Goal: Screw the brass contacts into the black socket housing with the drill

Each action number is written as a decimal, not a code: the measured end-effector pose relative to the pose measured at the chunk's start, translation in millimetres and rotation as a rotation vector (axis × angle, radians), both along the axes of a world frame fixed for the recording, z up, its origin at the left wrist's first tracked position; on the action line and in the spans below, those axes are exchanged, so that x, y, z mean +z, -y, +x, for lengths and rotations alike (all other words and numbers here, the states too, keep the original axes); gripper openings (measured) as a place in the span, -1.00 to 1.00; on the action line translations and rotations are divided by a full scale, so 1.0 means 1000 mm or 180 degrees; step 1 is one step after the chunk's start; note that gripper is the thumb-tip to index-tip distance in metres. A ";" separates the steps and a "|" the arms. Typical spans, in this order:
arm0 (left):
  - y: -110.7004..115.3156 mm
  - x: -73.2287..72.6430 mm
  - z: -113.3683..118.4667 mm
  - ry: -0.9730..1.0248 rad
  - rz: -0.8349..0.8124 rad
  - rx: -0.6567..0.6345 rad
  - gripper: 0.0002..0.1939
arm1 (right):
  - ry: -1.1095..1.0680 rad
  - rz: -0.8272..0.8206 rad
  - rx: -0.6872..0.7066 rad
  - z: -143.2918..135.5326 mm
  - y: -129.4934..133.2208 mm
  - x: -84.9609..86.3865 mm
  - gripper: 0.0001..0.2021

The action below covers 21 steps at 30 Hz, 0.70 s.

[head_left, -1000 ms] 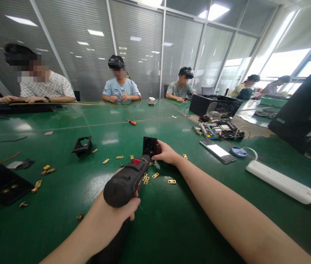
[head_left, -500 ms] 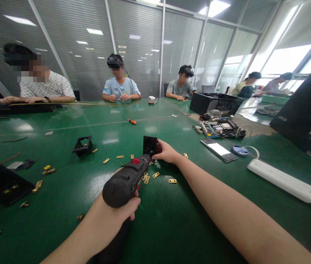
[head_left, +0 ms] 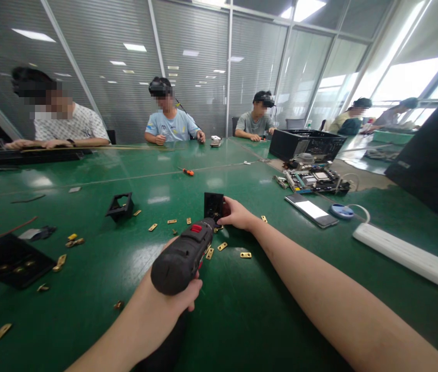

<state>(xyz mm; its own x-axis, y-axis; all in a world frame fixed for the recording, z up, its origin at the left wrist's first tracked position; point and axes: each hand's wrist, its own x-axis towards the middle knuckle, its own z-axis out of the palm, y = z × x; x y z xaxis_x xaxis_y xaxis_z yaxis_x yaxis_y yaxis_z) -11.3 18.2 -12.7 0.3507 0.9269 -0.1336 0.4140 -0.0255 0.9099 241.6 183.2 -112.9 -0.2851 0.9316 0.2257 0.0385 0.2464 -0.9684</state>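
My left hand (head_left: 172, 305) is wrapped round the grip of a black cordless drill (head_left: 182, 258) with a red switch on top. The drill points away from me, its front end at a small black plastic housing (head_left: 213, 203). My right hand (head_left: 237, 214) grips that housing by its right side and holds it upright on the table. The drill's body hides the tip and the exact point of contact. Several small brass plates (head_left: 246, 255) with holes lie around the drill and the housing.
Another black housing (head_left: 120, 206) sits left of centre, and a black panel (head_left: 12, 261) with brass parts lies far left. A screwdriver (head_left: 188, 171), a phone (head_left: 311, 210), a white power strip (head_left: 403, 254) and a circuit board (head_left: 315, 178) rest on the green table (head_left: 126, 175). Several people sit opposite.
The view has shifted slightly, so the table things appear a little further right. Both hands keep their hold on drill and housing. A person opposite has moved their hands apart.
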 end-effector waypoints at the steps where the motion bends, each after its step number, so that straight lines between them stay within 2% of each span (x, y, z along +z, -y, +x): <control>1: 0.000 0.000 0.000 0.0004 0.0030 0.0013 -0.92 | -0.0003 -0.0015 0.0011 0.000 0.000 0.000 -0.64; 5: 0.001 -0.001 -0.001 -0.0003 0.0139 0.0039 -0.81 | 0.0000 -0.0072 0.0024 0.002 0.000 0.001 -0.64; 21: 0.000 -0.002 -0.001 0.0004 0.0054 0.0023 -0.93 | 0.0000 -0.0103 -0.0020 0.001 -0.001 0.000 -0.66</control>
